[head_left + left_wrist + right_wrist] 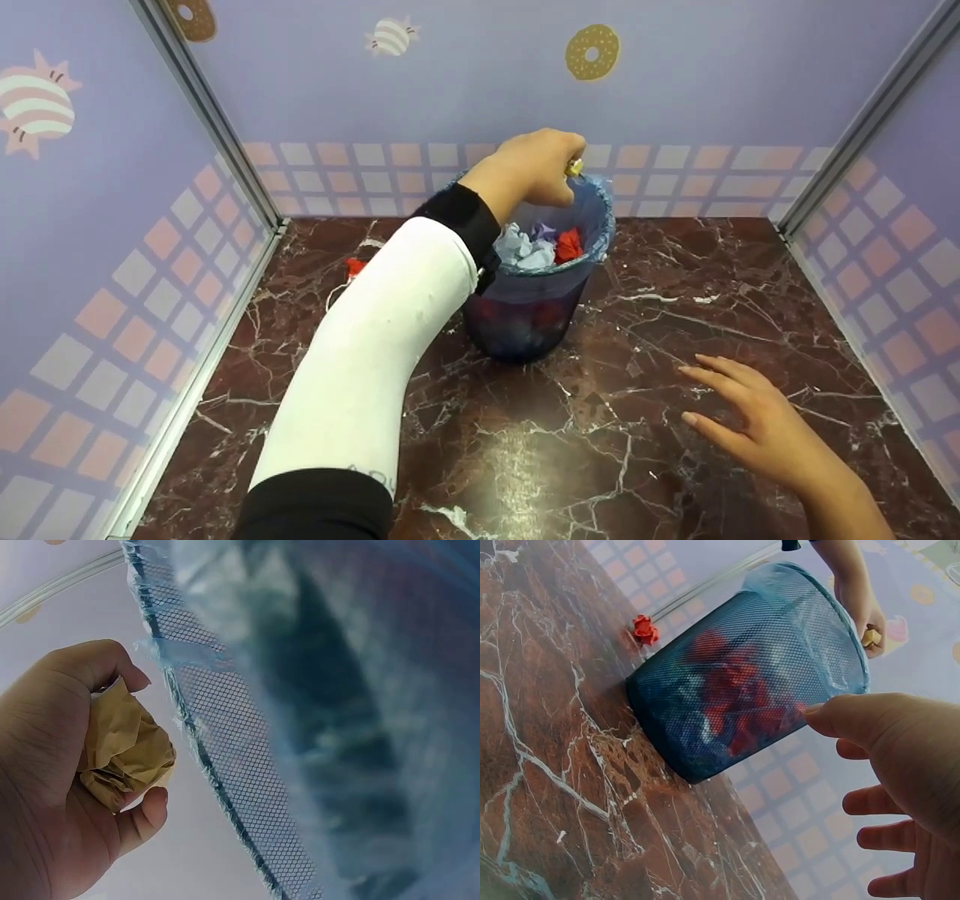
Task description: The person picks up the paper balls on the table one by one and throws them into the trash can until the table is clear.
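Crumpled yellow-brown paper ball (124,754) pinched in left hand (529,169), fingers curled round it, held above the far rim of blue mesh wastebasket (536,300) lined with a blue bag. Basket upright on dark red marble tabletop (525,450), holding crumpled red and pale-blue paper. Right hand (754,420) spread flat, fingers straight, holding nothing, low over the tabletop near the basket.
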The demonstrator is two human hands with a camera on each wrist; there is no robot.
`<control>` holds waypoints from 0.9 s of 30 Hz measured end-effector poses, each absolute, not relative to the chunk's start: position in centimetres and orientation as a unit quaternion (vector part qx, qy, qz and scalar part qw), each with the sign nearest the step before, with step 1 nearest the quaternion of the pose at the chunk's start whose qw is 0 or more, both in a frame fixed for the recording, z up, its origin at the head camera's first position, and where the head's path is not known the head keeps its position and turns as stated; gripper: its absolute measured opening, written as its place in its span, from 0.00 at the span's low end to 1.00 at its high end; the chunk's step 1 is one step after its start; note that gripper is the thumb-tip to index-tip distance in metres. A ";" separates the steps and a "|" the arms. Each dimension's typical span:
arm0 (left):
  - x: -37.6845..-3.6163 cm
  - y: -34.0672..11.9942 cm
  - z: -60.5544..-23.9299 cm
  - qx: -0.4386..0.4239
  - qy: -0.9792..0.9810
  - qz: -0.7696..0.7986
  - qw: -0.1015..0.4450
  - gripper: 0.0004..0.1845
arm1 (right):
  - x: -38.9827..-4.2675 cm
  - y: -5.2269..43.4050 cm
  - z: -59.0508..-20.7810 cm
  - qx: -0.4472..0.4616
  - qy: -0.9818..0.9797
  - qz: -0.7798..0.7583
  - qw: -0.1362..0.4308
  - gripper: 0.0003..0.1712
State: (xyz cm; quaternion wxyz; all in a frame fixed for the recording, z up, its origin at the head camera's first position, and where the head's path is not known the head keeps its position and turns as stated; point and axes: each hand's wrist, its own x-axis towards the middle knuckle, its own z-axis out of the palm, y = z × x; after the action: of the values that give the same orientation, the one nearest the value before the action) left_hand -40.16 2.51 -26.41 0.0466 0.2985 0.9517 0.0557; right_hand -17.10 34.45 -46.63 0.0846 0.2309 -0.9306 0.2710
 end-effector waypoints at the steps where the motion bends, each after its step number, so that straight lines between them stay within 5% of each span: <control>1: -40.2 2.5 -26.3 0.298 0.952 0.057 0.047 0.18 | -17.0 34.4 -46.6 0.229 -0.931 0.272 0.081 0.35; 12: -40.4 2.6 -25.7 0.295 0.952 0.060 0.049 0.21 | -16.8 34.4 -46.8 0.228 -0.931 0.275 0.075 0.34; 20: -40.9 2.7 -26.4 0.260 0.965 0.025 0.018 0.44 | -16.8 34.0 -46.9 0.236 -0.927 0.277 0.088 0.34; 27: -41.1 1.6 -26.1 0.244 0.969 0.032 0.012 0.48 | -16.7 33.4 -46.9 0.237 -0.924 0.284 0.093 0.35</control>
State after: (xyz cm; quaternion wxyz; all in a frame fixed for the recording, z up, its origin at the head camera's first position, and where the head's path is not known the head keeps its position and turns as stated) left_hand -41.06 1.55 -26.13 0.0117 0.2444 0.9691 0.0318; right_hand -16.75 33.40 -46.89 0.0932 0.2371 -0.9244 0.2839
